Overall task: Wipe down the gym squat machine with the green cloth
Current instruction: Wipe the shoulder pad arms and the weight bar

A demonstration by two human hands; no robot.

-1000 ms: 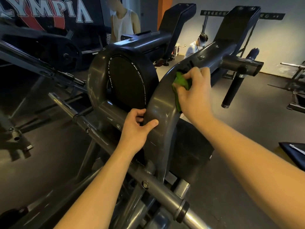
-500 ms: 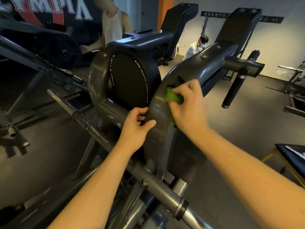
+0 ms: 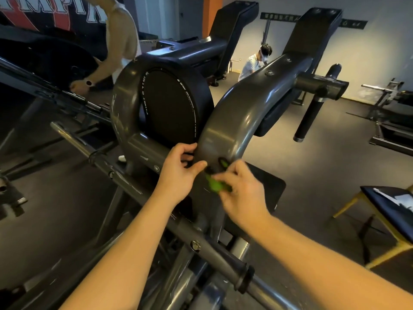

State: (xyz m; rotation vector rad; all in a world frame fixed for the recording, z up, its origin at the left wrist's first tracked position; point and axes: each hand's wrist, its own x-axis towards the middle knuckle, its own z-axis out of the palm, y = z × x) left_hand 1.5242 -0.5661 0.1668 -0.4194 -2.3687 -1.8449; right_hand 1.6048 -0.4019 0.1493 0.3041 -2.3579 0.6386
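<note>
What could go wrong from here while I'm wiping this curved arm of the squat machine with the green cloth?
1. The left hand holds the curved grey arm right beside the green cloth; the blurred right hand could bump its thumb.
2. The cloth is bunched small under that hand, so it likely covers little metal per pass.
3. A bolt sits just below; the cloth might snag there.

Dim gym, glare on metal, motion blur, edges warped.
</note>
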